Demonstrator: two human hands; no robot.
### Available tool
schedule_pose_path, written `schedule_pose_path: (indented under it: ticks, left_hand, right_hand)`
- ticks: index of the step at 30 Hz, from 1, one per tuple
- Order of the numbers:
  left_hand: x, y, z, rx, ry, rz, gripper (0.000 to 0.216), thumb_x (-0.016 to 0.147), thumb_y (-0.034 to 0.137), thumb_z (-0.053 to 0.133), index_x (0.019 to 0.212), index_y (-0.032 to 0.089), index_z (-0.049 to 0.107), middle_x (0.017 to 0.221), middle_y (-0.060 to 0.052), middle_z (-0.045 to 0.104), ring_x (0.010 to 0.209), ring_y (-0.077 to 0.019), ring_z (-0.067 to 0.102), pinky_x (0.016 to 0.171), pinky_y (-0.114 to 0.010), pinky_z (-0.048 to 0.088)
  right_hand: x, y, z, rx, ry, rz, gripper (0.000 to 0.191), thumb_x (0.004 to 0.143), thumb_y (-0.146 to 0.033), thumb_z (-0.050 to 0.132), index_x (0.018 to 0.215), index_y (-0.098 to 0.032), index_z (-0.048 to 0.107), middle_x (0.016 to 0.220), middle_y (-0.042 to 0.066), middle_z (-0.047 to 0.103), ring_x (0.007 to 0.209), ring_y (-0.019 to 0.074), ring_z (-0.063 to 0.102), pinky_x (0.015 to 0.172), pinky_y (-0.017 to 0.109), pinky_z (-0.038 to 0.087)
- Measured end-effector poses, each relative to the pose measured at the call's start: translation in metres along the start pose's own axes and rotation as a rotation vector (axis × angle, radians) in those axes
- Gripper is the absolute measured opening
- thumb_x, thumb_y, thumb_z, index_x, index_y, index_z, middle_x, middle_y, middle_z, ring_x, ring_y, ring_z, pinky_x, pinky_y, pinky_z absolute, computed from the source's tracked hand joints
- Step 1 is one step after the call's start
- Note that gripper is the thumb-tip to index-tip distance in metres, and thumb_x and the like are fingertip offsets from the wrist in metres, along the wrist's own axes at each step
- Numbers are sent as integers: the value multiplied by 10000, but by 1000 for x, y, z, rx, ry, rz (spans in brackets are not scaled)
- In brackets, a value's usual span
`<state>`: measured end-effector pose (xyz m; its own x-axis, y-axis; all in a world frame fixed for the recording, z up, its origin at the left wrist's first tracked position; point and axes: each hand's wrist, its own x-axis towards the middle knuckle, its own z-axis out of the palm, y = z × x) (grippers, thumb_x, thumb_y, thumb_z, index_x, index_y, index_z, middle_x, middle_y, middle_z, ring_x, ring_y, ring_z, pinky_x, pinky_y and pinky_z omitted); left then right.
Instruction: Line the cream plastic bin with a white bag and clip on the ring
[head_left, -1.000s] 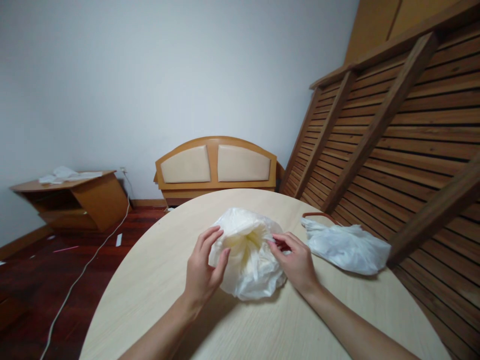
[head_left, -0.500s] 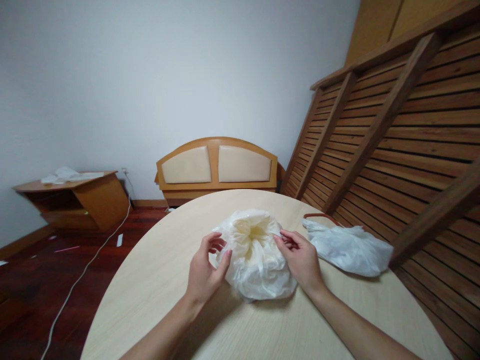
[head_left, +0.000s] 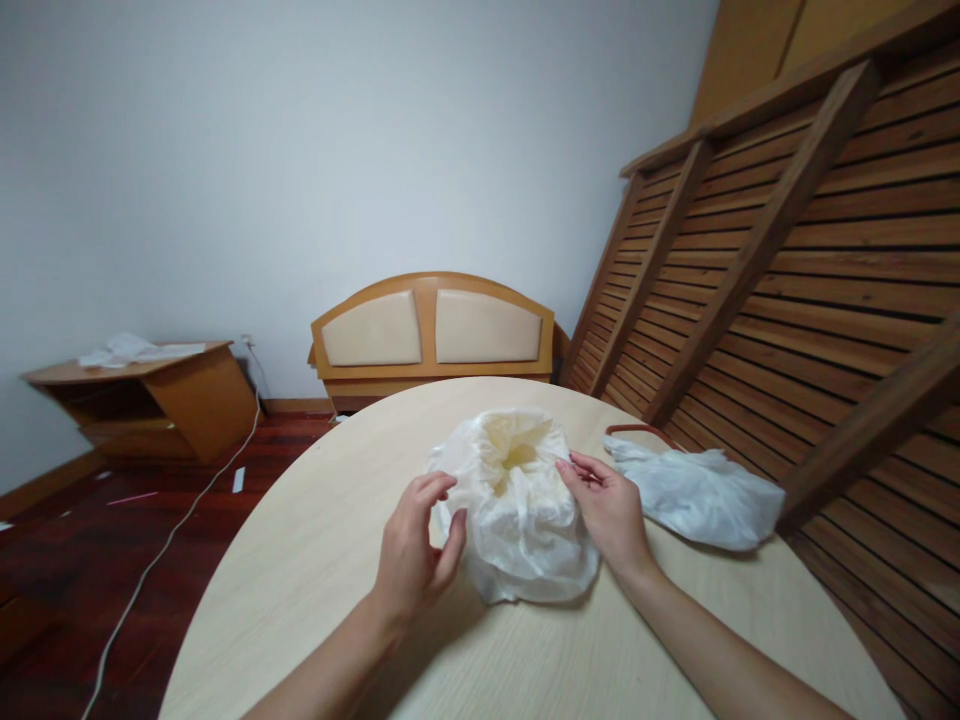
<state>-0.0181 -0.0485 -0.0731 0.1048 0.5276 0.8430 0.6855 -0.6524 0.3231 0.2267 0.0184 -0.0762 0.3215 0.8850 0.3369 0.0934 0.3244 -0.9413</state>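
A white plastic bag point(head_left: 525, 540) stands on the round table point(head_left: 315, 580) in front of me, its crumpled mouth open upward and yellowish inside. What lies deep inside it is hidden. My left hand point(head_left: 420, 540) is at the bag's left side, thumb and fingers apart in a loose curve, with no plastic clearly between them. On the other side my right hand point(head_left: 607, 500) pinches the bag's right rim between thumb and fingers.
A second white plastic bag point(head_left: 697, 495) with a brown handle point(head_left: 645, 430) lies at the table's right edge. Dark slatted wood panels point(head_left: 750, 330) lean close on the right. A headboard point(head_left: 431, 320) stands beyond the table, and a low cabinet point(head_left: 195, 400) at the left.
The bag's mouth has opened wider and its gathered folds have spread. My left hand has drawn slightly away from the rim; my right hand stays at the right edge.
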Motion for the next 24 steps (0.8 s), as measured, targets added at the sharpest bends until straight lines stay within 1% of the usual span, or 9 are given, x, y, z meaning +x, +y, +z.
schedule_pose_path:
  ticks: [2, 4, 6, 8, 12, 18, 21, 24]
  left_hand:
    - [-1, 4, -1, 37, -64, 97, 418, 924, 134, 581, 1321, 251, 516, 1199, -113, 622, 1050, -213, 636, 844, -342, 574]
    - [-1, 4, 0, 106, -100, 165, 396, 930, 127, 594, 1294, 280, 569, 1244, -108, 607, 1051, -206, 636, 828, -329, 578]
    - [-1, 3, 1, 156, -85, 186, 339, 934, 127, 602, 1233, 287, 619, 1244, -97, 609, 992, -187, 647, 790, -311, 581]
    - [0, 2, 2, 177, -69, 178, 302, 935, 130, 608, 1198, 275, 640, 1223, -92, 620, 943, -171, 652, 768, -296, 583]
    - [1, 1, 2, 198, -57, 191, 310, 940, 128, 606, 1213, 271, 638, 1177, -84, 643, 912, -154, 656, 769, -281, 587]
    - [5, -1, 0, 254, -23, 262, 283, 961, 155, 584, 1207, 275, 657, 1080, -65, 650, 856, -143, 648, 708, -257, 573]
    - [8, -1, -4, 302, -13, 309, 285, 961, 152, 590, 1212, 266, 662, 1064, -70, 632, 877, -154, 641, 712, -260, 573]
    - [10, -1, -8, 331, -23, 364, 316, 942, 131, 617, 1232, 252, 653, 1111, -90, 620, 945, -179, 637, 759, -285, 583]
  right_hand:
    - [1, -1, -2, 8, 3, 28, 640, 601, -617, 836, 969, -97, 776, 793, 127, 780, 642, 231, 709, 597, 340, 594]
    - [1, -2, -3, 12, 4, 52, 635, 595, -603, 844, 973, -97, 778, 807, 129, 785, 654, 236, 715, 606, 341, 595]
    - [1, -2, -3, 22, 6, 67, 622, 589, -588, 854, 967, -99, 779, 811, 128, 787, 666, 241, 719, 610, 340, 594]
    - [-1, -3, -3, 38, 3, 82, 609, 584, -578, 859, 955, -102, 780, 806, 127, 788, 673, 243, 720, 616, 339, 593]
    - [-3, -7, -3, 59, 8, 96, 591, 570, -576, 862, 928, -112, 781, 788, 117, 788, 665, 243, 717, 625, 346, 591]
    - [-9, -18, -2, 95, -18, 139, 560, 538, -520, 897, 922, -128, 785, 780, 89, 784, 664, 220, 700, 636, 321, 572]
    - [-11, -20, -1, 115, -25, 160, 562, 516, -506, 910, 918, -133, 786, 762, 70, 772, 650, 203, 681, 623, 304, 554]
    - [-12, -21, -1, 134, -31, 169, 561, 512, -499, 915, 919, -136, 783, 750, 55, 757, 641, 192, 667, 615, 296, 543]
